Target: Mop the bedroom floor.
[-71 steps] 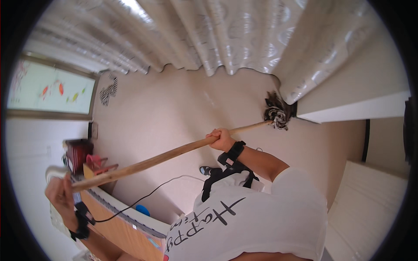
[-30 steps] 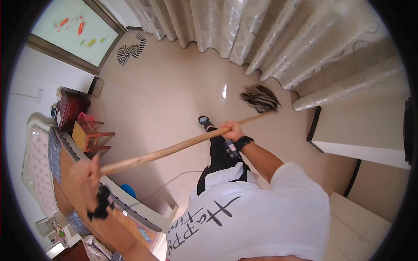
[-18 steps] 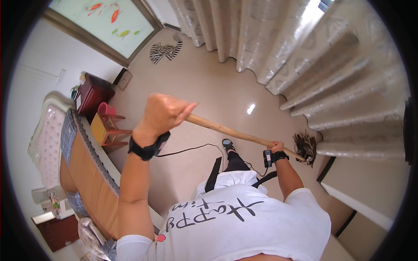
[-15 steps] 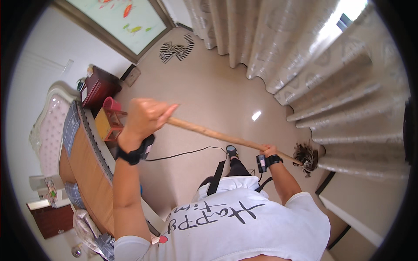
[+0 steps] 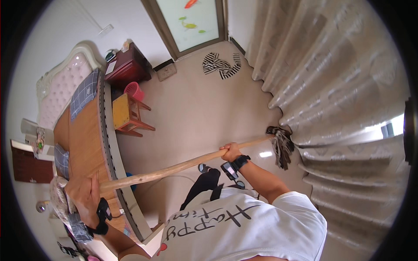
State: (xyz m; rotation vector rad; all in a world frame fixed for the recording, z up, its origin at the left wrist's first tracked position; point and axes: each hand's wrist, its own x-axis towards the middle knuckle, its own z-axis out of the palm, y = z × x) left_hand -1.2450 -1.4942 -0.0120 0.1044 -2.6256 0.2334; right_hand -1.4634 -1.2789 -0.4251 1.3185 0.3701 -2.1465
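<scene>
A mop with a long wooden handle (image 5: 174, 168) slants across in front of me, rising toward the right. My left hand (image 5: 83, 191) is closed round its upper end, over the side of the bed. Farther along the pole, my right hand (image 5: 230, 152) grips it with fingers wrapped round. The dark, stringy mop head (image 5: 283, 147) lies on the tiled floor beside the hem of the curtain. Black straps with small devices are on both my wrists.
At left stands a bed (image 5: 82, 152) with a padded headboard. Near it are a yellow-topped wooden stool (image 5: 122, 112), a pink basket (image 5: 134, 91) and a dark red cabinet (image 5: 128, 65). A striped cloth (image 5: 220, 65) lies before the glass door (image 5: 187, 26). Long curtains (image 5: 339, 95) hang at right.
My left hand has swung down and left with the handle's end. My right hand has moved left, and the mop head has shifted left and farther away. My view has turned.
</scene>
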